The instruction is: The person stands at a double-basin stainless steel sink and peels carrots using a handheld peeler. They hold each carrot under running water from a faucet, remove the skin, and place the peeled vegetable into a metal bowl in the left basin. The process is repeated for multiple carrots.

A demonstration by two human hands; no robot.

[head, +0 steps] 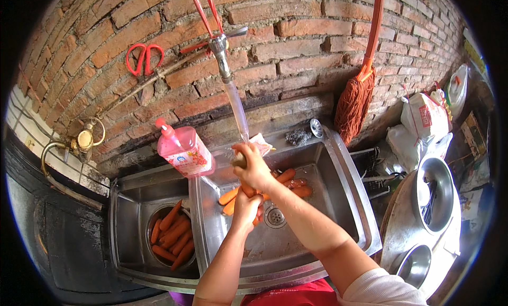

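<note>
Over the right basin of a steel double sink (262, 262), my left hand (247, 210) grips a carrot (247, 189) low down. Above it my right hand (254, 165) is closed around something pale and greenish, perhaps a scrubbing pad, against the upper end of the carrot; the fingers hide most of it. A clear hose (237, 107) on the metal tap (220, 54) ends just above my right hand. Several carrots (297, 183) lie in the basin behind and beside my hands, near the drain (275, 216). More carrots (174, 232) fill a round metal bowl (149, 226) in the left basin.
A pink soap bottle (186, 151) stands at the back rim between the basins. Steel wool (298, 137) and a drain strainer (316, 128) sit at the back right. Red-handled scissors (145, 60) and a mop (355, 103) hang against the brick wall. Metal bowls (435, 195) stand at right.
</note>
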